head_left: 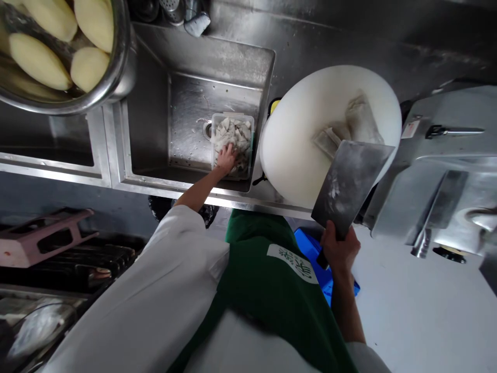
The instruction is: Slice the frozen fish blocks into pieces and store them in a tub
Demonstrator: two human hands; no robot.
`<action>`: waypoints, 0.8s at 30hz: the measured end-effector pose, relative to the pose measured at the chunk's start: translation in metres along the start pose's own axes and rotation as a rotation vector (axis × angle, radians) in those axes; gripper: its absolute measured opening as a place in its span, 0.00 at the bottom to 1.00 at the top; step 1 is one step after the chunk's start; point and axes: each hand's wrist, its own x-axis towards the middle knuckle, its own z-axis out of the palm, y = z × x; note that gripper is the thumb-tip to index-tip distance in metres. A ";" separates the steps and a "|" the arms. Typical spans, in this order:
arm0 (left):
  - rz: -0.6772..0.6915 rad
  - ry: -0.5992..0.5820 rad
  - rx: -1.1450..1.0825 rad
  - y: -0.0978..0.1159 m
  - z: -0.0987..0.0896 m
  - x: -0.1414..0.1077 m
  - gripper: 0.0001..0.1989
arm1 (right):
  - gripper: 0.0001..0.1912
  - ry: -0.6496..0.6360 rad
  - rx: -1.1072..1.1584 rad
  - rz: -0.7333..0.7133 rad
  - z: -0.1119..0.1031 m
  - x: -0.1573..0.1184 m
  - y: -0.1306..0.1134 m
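My left hand (pixel 227 158) reaches down into the sink and rests on pale greyish cut pieces (pixel 241 133) of food, its fingers partly spread among them. These pieces fill a clear plastic container (pixel 252 150) beside the drain. My right hand (pixel 341 247) is closed around the dark handle of a broad cleaver (pixel 347 181). The blade tilts up over the near right edge of a thick round white cutting board (pixel 297 134). On that board lie folded greyish slabs (pixel 363 119) of food, one partly behind the blade. What kind of food it is, I cannot tell.
A metal pot (pixel 126 67) of peeled potatoes in water stands at the left over the divider of the sink (pixel 151 109). Right of the board are a grey metal machine (pixel 462 119) and a small knife (pixel 462 130). Something blue (pixel 310 254) sits below the counter edge.
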 end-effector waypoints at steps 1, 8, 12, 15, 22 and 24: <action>0.013 0.006 0.004 0.000 0.000 -0.005 0.28 | 0.26 0.004 0.006 0.013 0.000 0.000 0.001; 0.132 -0.163 0.087 -0.011 0.025 -0.027 0.31 | 0.25 0.008 0.007 0.047 -0.003 0.000 -0.001; 0.148 -0.214 0.148 -0.008 0.047 -0.016 0.27 | 0.27 0.019 -0.034 0.063 -0.006 0.000 -0.007; 0.131 -0.217 0.165 -0.001 0.057 -0.004 0.27 | 0.26 0.049 -0.056 0.071 -0.007 -0.002 -0.007; 0.114 -0.234 0.026 0.000 0.057 0.012 0.22 | 0.24 0.075 -0.066 0.083 -0.011 -0.003 0.001; 0.165 -0.214 -0.061 -0.007 0.048 0.017 0.20 | 0.24 0.080 -0.067 0.077 -0.011 -0.002 0.001</action>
